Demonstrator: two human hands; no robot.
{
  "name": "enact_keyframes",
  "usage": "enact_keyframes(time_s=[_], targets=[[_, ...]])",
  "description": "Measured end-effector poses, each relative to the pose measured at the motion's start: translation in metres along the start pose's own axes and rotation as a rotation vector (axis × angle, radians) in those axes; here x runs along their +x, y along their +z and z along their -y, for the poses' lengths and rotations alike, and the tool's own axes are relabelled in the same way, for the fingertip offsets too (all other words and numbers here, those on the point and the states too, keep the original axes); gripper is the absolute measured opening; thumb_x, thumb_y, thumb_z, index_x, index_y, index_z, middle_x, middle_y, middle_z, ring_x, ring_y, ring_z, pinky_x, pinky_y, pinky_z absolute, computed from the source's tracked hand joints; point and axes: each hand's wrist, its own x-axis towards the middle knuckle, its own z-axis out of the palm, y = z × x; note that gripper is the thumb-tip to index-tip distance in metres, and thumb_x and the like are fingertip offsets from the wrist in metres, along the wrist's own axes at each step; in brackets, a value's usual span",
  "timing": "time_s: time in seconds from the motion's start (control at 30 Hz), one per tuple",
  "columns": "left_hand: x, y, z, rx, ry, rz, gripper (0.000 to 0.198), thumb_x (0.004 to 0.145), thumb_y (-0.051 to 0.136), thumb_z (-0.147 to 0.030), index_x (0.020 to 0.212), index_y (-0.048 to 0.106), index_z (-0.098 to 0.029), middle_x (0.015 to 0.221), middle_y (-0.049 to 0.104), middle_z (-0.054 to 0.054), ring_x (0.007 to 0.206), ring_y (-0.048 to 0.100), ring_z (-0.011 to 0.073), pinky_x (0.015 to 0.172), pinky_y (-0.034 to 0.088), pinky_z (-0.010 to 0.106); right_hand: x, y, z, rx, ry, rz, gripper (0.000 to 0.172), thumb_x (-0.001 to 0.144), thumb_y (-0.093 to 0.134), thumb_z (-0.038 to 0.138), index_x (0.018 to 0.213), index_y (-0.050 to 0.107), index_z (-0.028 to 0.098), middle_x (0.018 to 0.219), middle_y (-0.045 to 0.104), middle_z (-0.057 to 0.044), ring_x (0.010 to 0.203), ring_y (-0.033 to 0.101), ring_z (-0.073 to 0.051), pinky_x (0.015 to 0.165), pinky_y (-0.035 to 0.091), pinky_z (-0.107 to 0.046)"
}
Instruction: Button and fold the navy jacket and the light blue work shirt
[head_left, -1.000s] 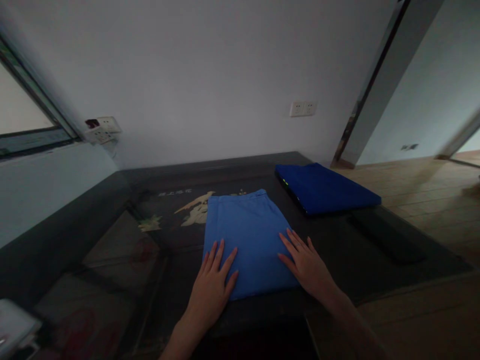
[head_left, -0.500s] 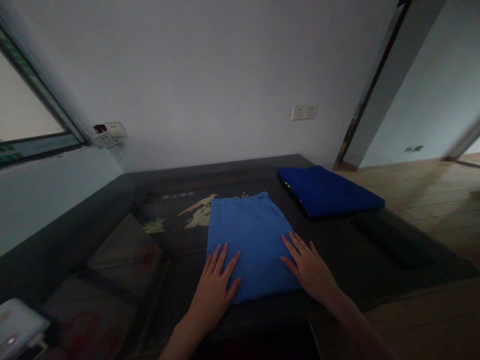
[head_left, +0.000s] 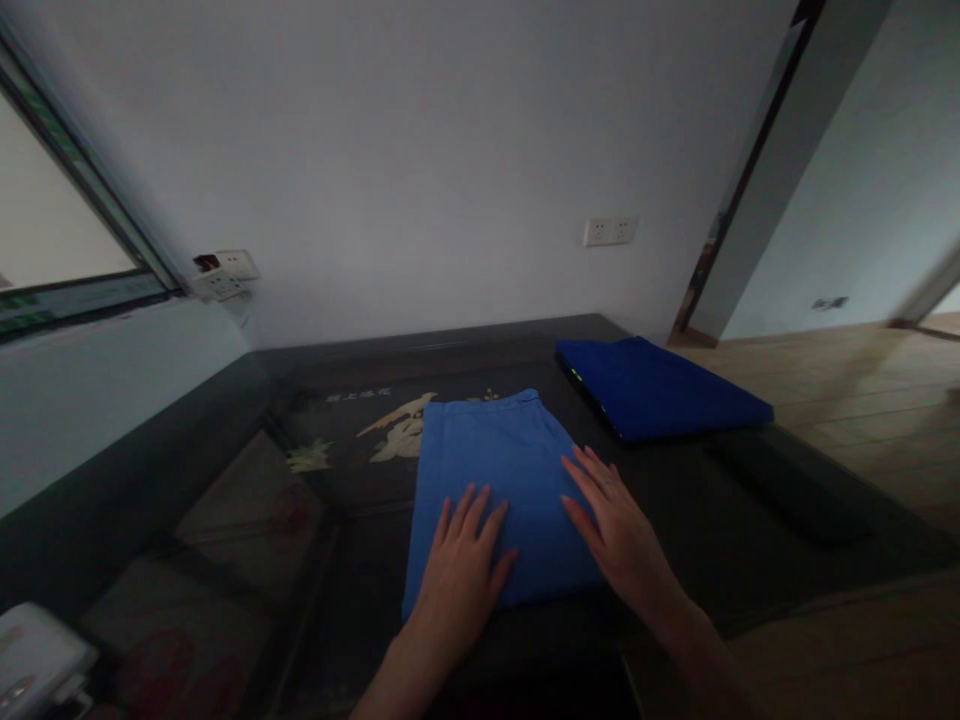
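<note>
A light blue folded cloth, looking like a folded garment with a band along its far edge, lies flat on the dark glossy table. My left hand rests palm down on its near left part, fingers spread. On the cloth's right edge lies my right hand, its fingers stretched out and slightly apart. Neither hand grips anything. Part of the cloth's near edge is hidden under my left hand and wrist.
Right of the cloth lies a dark blue folded cloth stack, with a long black object nearer me. A white device stands at the lower left. Behind the table is a wall with sockets.
My left hand has slid right and slightly forward over the cloth, uncovering its left edge. My right hand has moved a little forward along the right edge.
</note>
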Motion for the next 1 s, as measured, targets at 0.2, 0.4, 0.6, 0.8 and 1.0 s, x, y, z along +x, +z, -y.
enact_keyframes(time_s=[0.2, 0.4, 0.6, 0.8, 1.0], targets=[[0.005, 0.016, -0.025, -0.029, -0.003, 0.093, 0.06, 0.089, 0.052, -0.042, 0.144, 0.033, -0.03, 0.152, 0.028, 0.007, 0.14, 0.022, 0.0323, 0.109, 0.026, 0.062, 0.005, 0.029, -0.004, -0.061, -0.017, 0.3, 0.06, 0.092, 0.034, 0.057, 0.141, 0.042, 0.022, 0.149, 0.034, -0.01, 0.139, 0.025, -0.028, 0.11, 0.03, -0.051], [0.005, 0.017, -0.022, -0.055, -0.003, 0.102, 0.06, 0.09, 0.047, -0.047, 0.145, 0.029, -0.032, 0.154, 0.023, 0.006, 0.141, 0.017, 0.0317, 0.11, 0.02, 0.063, 0.005, 0.03, -0.011, -0.12, -0.008, 0.389, 0.064, 0.092, 0.032, 0.06, 0.143, 0.037, 0.022, 0.15, 0.03, -0.011, 0.139, 0.025, -0.028, 0.111, 0.026, -0.049], [0.01, 0.008, -0.022, -0.112, -0.03, 0.175, 0.06, 0.088, 0.054, -0.04, 0.143, 0.034, -0.03, 0.152, 0.029, 0.01, 0.139, 0.024, 0.0324, 0.109, 0.023, 0.061, 0.009, 0.029, -0.008, -0.112, 0.055, 0.399, 0.067, 0.09, 0.037, 0.059, 0.142, 0.039, 0.016, 0.148, 0.034, -0.014, 0.138, 0.029, -0.029, 0.111, 0.028, -0.047], [0.026, -0.012, 0.01, -0.152, -0.029, 0.096, 0.052, 0.091, 0.049, -0.038, 0.14, 0.04, -0.023, 0.149, 0.035, 0.012, 0.139, 0.028, 0.0291, 0.112, 0.026, 0.051, 0.039, 0.004, 0.007, -0.078, 0.1, 0.277, 0.06, 0.092, 0.037, 0.053, 0.138, 0.046, 0.015, 0.142, 0.044, -0.015, 0.135, 0.035, -0.029, 0.11, 0.03, -0.049], [0.071, -0.011, 0.055, 0.012, -0.112, 0.008, 0.05, 0.093, 0.043, -0.04, 0.139, 0.042, -0.018, 0.146, 0.039, 0.014, 0.139, 0.026, 0.0315, 0.112, 0.023, 0.052, 0.098, 0.003, 0.028, -0.109, 0.077, 0.207, 0.059, 0.094, 0.035, 0.048, 0.142, 0.039, 0.013, 0.147, 0.036, -0.017, 0.137, 0.03, -0.031, 0.108, 0.029, -0.049]])
